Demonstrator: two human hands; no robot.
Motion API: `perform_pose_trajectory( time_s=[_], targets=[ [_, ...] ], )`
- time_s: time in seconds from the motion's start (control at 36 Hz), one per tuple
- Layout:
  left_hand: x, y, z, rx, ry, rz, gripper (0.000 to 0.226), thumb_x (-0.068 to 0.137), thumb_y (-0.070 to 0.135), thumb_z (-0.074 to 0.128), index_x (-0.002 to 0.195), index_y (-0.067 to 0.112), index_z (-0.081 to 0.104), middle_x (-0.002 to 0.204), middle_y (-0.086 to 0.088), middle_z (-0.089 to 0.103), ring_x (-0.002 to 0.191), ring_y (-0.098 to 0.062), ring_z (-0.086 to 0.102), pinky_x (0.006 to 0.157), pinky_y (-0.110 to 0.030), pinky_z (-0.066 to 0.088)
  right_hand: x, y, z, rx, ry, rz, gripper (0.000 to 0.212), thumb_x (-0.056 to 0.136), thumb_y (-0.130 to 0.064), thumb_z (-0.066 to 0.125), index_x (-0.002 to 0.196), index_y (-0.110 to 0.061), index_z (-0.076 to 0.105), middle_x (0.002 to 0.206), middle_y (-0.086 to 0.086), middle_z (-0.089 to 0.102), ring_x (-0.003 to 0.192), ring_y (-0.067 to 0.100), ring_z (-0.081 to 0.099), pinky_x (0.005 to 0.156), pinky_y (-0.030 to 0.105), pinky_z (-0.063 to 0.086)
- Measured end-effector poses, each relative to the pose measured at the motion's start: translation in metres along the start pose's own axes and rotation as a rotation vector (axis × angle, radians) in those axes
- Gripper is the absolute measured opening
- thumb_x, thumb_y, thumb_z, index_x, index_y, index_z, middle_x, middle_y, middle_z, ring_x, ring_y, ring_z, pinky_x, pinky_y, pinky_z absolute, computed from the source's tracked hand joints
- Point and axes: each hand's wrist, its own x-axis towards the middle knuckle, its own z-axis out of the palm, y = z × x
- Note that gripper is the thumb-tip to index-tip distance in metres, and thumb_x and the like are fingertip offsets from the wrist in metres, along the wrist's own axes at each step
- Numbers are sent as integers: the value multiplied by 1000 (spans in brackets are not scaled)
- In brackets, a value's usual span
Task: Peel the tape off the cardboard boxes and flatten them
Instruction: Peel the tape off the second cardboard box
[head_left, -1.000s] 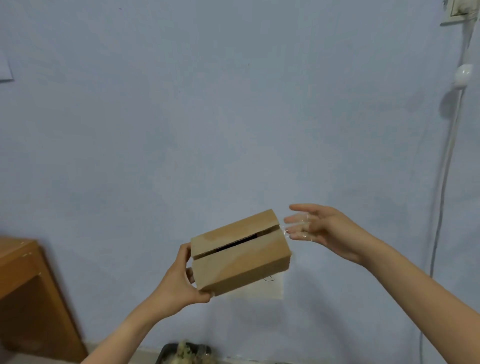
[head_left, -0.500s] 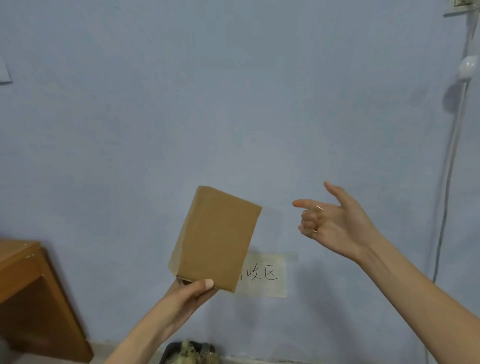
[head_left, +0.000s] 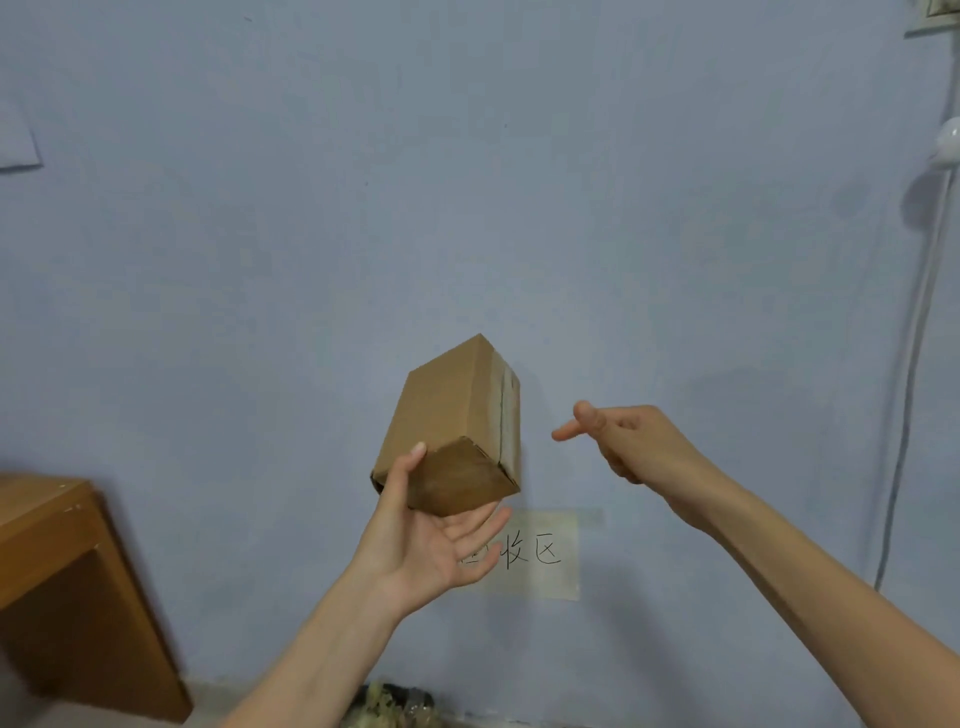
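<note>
One cardboard box (head_left: 441, 415), centre frame, one seam still taped.
Left hand (head_left: 421, 540), at six o'clock, cradles it on spread fingers; right hand (head_left: 628, 441), at three o'clock, empty, forefinger extended, probably needs to catch the tape (head_left: 511, 410) edge next.

The head-worn camera looks level at the wall (head_left: 467, 182), left hand (head_left: 426, 545) and right hand (head_left: 639, 441) near.
</note>
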Motion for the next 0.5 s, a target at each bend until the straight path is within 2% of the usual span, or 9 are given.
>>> perform_pose_trajectory(
  time_s=[0.06,0.11,0.17,0.22,0.25,0.31,0.39,0.44,0.5],
  targets=[
    [0,-1,5,-24,26,-40,89,68,62,75,132,4,57,130,-21,62,119,-35,64,103,-50,40,-5,-5,5,-76,11,-38,56,79,-75,52,89,-28,80,51,-13,44,50,6,41,71,26,39],
    [0,-2,10,-54,64,-68,90,64,60,79,131,6,56,128,-22,62,115,-37,66,102,-53,41,-8,-6,11,-172,-12,-80,57,72,-80,58,100,-35,77,70,-13,64,69,4,60,82,29,47],
    [0,-6,16,-80,84,-81,88,62,58,82,131,10,56,125,-24,63,112,-38,67,101,-55,41,-7,-2,17,-317,-48,-109,68,63,-81,66,124,-50,62,87,-9,53,81,6,55,79,23,41],
    [-1,-10,21,-93,86,-94,87,62,57,82,131,13,53,121,-25,65,113,-36,66,102,-56,39,-5,5,25,-437,-93,-134,95,61,-76,73,145,-58,32,107,-11,42,95,4,50,80,18,38],
    [-3,-13,24,-95,82,-99,87,62,57,82,131,13,51,119,-26,66,114,-35,66,103,-57,38,-5,7,30,-509,-107,-162,106,63,-71,76,149,-59,16,121,-13,36,100,6,48,82,18,39],
    [-4,-19,30,-74,91,-114,87,63,58,81,130,13,50,116,-28,67,111,-35,66,103,-58,37,-5,14,34,-719,-108,-283,122,66,-60,81,149,-59,-8,148,-9,16,96,10,46,81,21,42],
    [-3,-23,33,11,117,-164,87,60,60,81,131,19,51,116,-26,68,108,-40,67,104,-60,36,-2,19,32,-1039,-48,-537,136,62,-48,87,153,-49,-13,165,3,-5,81,13,43,66,22,41],
    [-2,-22,33,107,142,-209,89,57,64,80,130,19,56,115,-22,70,113,-41,65,105,-61,35,1,16,28,-1175,-67,-642,139,59,-46,90,157,-39,-8,167,9,-8,78,14,41,66,25,40],
    [-2,-20,33,176,171,-220,88,55,67,79,127,19,60,114,-20,71,116,-42,62,105,-62,34,4,13,28,-1269,-108,-678,136,61,-41,89,159,-31,-5,168,8,-9,79,17,47,68,30,45]
  ],
)
